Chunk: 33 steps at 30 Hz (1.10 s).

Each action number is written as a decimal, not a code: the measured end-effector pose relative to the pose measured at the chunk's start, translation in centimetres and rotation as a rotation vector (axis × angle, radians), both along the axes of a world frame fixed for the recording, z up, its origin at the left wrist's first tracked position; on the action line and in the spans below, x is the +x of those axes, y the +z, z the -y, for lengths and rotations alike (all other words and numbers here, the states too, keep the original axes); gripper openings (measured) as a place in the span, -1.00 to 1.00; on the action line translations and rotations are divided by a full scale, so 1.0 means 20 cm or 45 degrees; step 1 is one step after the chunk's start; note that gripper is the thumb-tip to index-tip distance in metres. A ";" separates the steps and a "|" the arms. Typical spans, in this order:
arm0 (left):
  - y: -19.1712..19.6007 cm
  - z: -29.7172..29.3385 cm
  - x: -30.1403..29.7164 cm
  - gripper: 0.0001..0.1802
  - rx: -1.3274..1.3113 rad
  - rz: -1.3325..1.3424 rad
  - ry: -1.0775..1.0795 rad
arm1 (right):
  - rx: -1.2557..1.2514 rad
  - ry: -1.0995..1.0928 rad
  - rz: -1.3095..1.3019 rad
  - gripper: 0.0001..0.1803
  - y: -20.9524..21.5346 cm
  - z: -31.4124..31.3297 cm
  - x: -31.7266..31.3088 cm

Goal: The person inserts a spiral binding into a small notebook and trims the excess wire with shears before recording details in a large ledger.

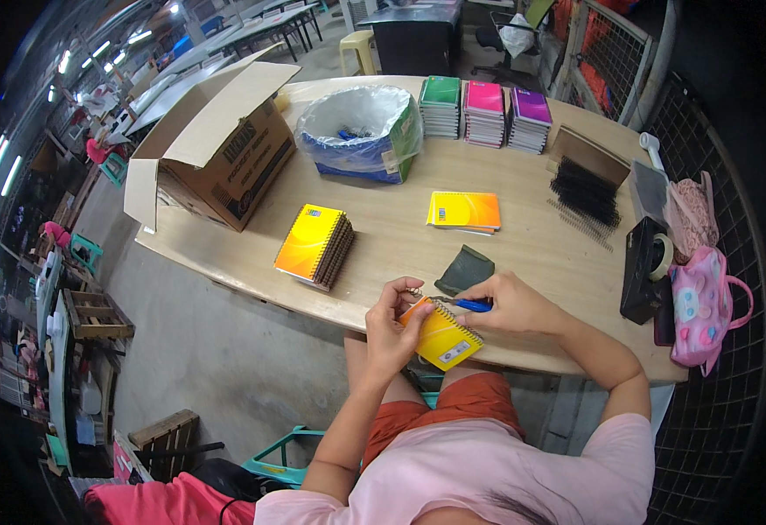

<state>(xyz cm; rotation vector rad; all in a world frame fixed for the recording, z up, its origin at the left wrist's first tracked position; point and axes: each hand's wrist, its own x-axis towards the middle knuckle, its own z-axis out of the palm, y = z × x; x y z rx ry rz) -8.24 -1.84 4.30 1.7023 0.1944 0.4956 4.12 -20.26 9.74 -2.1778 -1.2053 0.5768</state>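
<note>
Just past the near table edge, my left hand (390, 332) is closed on a small yellow spiral notebook (449, 343), tilted with its black coil toward the table. Blue-handled pliers (474, 305) are in my right hand (516, 304), their metal jaws at the coil's upper end by my left fingertips. Whether the jaws grip the wire is too small to tell. Beyond my hands lies a dark green folded piece (465, 271). A stack of yellow-orange spiral notebooks (309, 241) stands to the left. A few yellow-orange booklets (463, 210) lie farther back.
An open cardboard box (234, 166) stands far left, beside a plastic-lined bin (356, 131). Green (440, 109), pink (484, 114) and purple (530, 121) notebook stacks line the back. Right: black coils (586, 191), a tape dispenser (640, 276), a pink bag (699, 306).
</note>
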 end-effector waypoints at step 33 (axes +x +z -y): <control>0.25 -0.19 0.21 -0.60 -1.164 0.669 -0.505 | 1.185 -0.337 -1.670 -0.59 -0.24 -0.12 -0.20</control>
